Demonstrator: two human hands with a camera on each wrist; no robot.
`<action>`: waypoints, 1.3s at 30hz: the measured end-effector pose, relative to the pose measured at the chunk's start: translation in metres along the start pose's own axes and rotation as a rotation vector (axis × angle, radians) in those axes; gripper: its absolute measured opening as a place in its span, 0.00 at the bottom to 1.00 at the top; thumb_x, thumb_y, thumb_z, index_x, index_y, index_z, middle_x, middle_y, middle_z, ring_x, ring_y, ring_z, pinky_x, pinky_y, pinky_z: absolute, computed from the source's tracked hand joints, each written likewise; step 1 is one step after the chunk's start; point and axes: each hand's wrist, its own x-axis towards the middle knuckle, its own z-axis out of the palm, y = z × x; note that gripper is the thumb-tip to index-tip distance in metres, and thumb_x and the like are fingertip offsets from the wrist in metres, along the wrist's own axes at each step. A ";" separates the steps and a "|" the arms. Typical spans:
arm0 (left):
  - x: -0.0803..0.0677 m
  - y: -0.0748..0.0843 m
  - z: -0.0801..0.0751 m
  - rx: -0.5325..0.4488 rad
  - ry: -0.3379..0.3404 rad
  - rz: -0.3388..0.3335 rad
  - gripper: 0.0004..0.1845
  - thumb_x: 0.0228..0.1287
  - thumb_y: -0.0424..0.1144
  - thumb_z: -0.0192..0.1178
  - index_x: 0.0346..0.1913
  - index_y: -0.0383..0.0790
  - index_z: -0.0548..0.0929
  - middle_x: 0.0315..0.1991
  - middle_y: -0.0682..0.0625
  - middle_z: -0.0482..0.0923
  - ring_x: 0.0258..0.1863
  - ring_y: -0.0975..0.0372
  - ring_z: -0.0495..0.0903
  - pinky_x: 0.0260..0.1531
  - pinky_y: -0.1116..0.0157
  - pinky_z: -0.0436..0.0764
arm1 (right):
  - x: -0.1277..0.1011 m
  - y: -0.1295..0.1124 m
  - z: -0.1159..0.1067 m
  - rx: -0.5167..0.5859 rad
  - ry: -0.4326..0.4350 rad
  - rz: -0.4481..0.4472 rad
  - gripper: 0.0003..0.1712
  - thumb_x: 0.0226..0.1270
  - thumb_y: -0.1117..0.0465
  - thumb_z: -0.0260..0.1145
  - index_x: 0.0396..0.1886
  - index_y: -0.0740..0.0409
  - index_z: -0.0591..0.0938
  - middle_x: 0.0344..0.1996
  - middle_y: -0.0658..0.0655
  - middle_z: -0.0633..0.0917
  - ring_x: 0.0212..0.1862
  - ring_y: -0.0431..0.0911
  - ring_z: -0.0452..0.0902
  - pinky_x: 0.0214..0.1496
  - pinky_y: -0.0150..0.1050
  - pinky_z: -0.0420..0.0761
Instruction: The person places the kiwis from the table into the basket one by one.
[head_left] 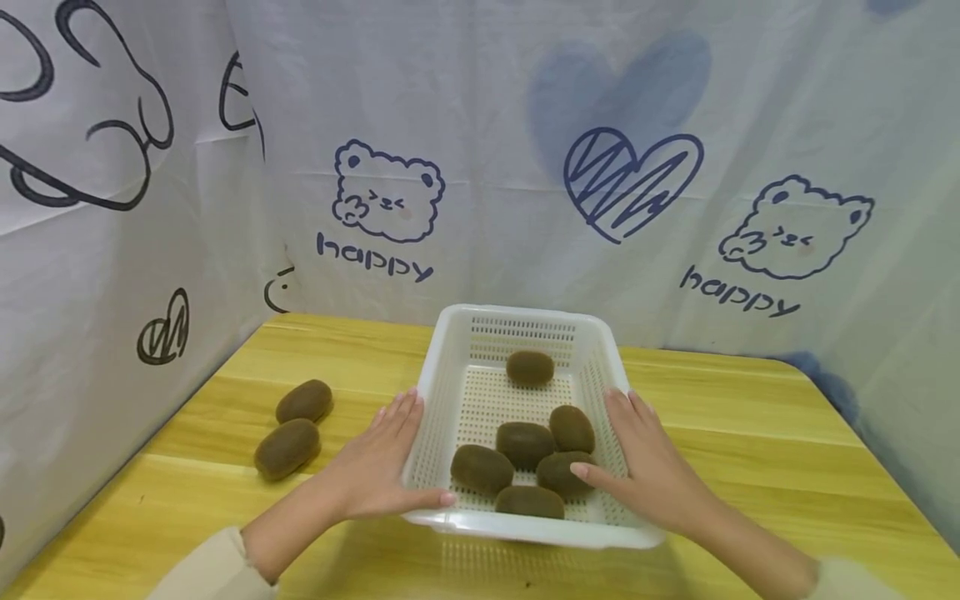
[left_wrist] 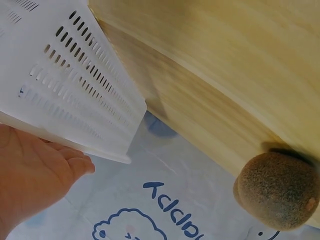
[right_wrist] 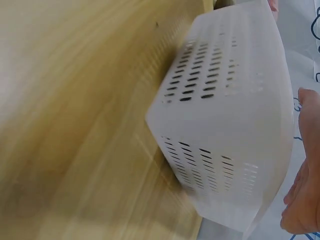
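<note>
My left hand point(head_left: 378, 471) lies flat along the left wall of the white basket point(head_left: 457, 350), fingers straight and pointing away from me, thumb hooked over the near rim. My right hand point(head_left: 648, 467) mirrors it on the right wall, fingers stretched along the outside, thumb reaching in over the edge towards the fruit. Both hands are pressing the basket between them, palms against plastic, nothing curled tight.

From the left wrist view my palm point(left_wrist: 35, 175) sits right under the slotted basket wall point(left_wrist: 75, 85); from the right wrist view only the edge of my hand point(right_wrist: 305, 200) shows beside the basket point(right_wrist: 235, 120), and its near corner looks slightly raised off the wood, though the blur makes that hard to call.

Inside the basket: a cluster of five kiwis point(head_left: 525, 467) bunched at the near end, touching one another, and one lone kiwi point(head_left: 530, 367) up against the far wall.

The basket sits in the middle of the yellow wooden table point(head_left: 750, 442). Off to my left on the table, well apart from the basket, lie two more kiwis point(head_left: 294, 427) just beside each other. Around the table hangs a white cloth point(head_left: 487, 167) printed with bears, hearts and the word "happy".
</note>
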 end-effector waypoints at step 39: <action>-0.042 -0.094 0.010 0.091 0.395 -0.187 0.37 0.52 0.48 0.67 0.58 0.23 0.71 0.61 0.28 0.66 0.59 0.33 0.64 0.54 0.37 0.70 | -0.036 0.023 0.009 -0.148 -0.048 0.000 0.67 0.47 0.30 0.63 0.70 0.73 0.48 0.71 0.72 0.48 0.72 0.66 0.43 0.69 0.27 0.21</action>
